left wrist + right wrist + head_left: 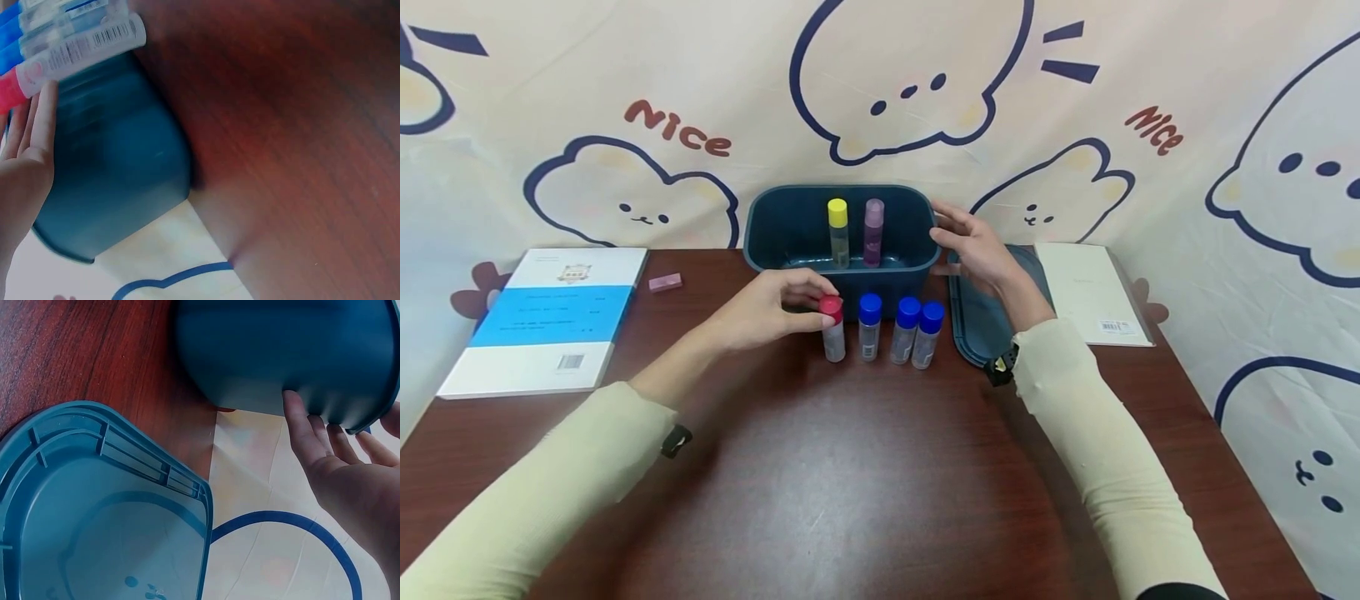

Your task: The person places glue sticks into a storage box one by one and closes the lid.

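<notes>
My left hand (775, 308) pinches the red cap of a small clear bottle (834, 343) between thumb and fingers. This bottle stands nearly upright in front of a dark teal bin (767, 250). To its right is a row of blue-capped clear bottles (868, 337). Inside the bin stand a yellow-capped bottle (838, 237) and a purple one (872, 237). At the bin's right end, my right hand (977, 250) rests its extended fingertips against the outer wall, close to the rim. The right wrist view shows these fingers (303, 434) spread along the wall.
A teal lid (977, 321) lies on the brown table (820, 467), under my right forearm. Beyond it is a pale book (1090, 292). At the left lie a blue-and-white book (550, 317) and a small pink block (665, 282). A printed cloth (760, 92) hangs behind.
</notes>
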`<state>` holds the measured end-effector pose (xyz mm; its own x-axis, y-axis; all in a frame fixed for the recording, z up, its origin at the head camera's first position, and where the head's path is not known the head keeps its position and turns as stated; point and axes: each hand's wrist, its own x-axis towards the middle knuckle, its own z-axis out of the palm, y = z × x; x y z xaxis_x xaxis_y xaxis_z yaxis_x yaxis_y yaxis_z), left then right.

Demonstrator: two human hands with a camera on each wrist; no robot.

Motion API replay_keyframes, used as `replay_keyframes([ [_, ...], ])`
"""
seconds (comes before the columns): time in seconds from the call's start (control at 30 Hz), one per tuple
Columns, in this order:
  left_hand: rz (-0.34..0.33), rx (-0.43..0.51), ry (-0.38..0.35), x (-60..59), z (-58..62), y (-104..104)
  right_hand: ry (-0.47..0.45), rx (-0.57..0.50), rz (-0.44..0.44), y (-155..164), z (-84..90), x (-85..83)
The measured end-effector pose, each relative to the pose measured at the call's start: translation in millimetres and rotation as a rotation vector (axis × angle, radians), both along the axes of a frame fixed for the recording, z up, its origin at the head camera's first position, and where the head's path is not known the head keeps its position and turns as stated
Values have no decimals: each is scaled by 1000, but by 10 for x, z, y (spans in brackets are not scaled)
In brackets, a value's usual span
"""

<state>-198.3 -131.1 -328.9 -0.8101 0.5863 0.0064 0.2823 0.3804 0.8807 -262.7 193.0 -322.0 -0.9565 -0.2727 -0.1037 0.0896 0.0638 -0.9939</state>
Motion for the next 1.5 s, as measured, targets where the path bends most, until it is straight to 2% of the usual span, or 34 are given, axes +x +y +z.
replay_keyframes([
  [0.2,-8,5,27,-2,81,-34,-7,-4,-2,8,-3,-1],
  [0.37,6,-14,17,13,135,-55,-5,0,-5,13,1,-2],
  [0.67,78,41,-12,38,257,-128,-8,-4,-3,10,12,-3],
  [0.97,176,68,14,73,382,-180,-2,-9,-5,11,10,-8],
  [1.1,205,153,-4,66,409,-213,-1,-12,-5,9,0,-17],
  [1.33,171,418,-36,13,403,-272,-3,-9,-3,9,2,-12],
  [1.5,171,531,-40,-20,387,-308,-4,-15,-2,8,-6,-11],
])
